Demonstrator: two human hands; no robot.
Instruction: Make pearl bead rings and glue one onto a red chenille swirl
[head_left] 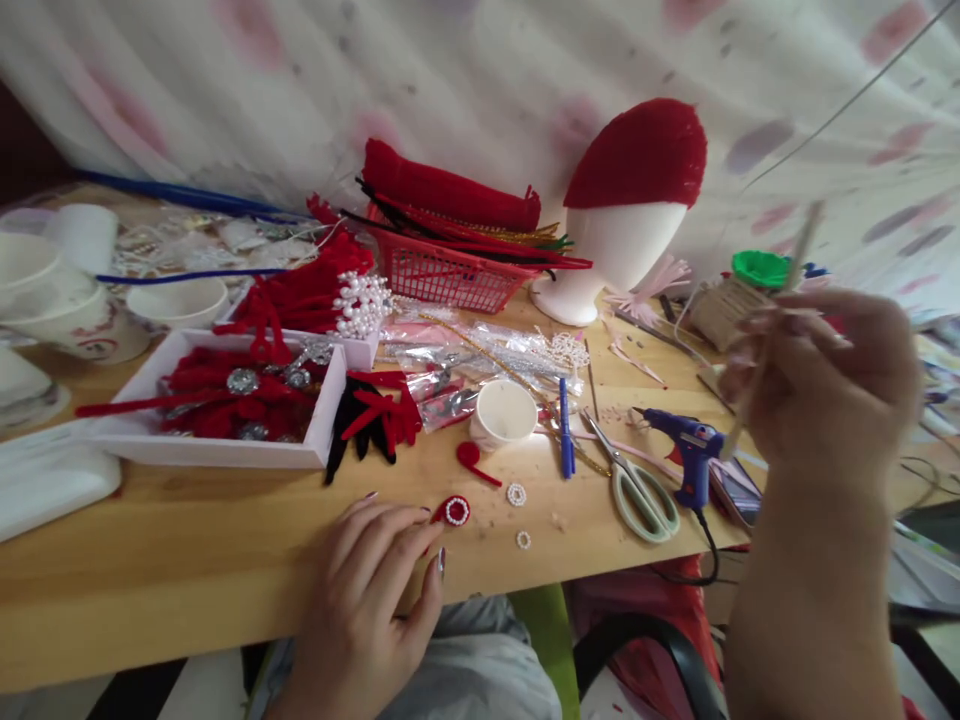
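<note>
My left hand (375, 590) rests at the table's front edge with its fingers apart, the fingertips beside a red coil with a ring of white pearls (456, 511). Raised at the right, my right hand (832, 380) is closed around a thin pale stick (802, 245) that points upward. A second red coil (469, 457) with a straight tail lies behind the first. Two small pearl rings, one larger (516, 494) and one smaller (523, 540), lie to the right of the coils. The blue glue gun (694, 450) stands left of my right wrist, beside the open-handled scissors (641, 500).
Behind the coils are a white cup (505, 415) and a blue pen (565, 430). A white box (217, 452) of red pieces sits left, near a red basket (450, 275). A white foam head (622, 240) wears a red cap. A cable hangs over the front edge.
</note>
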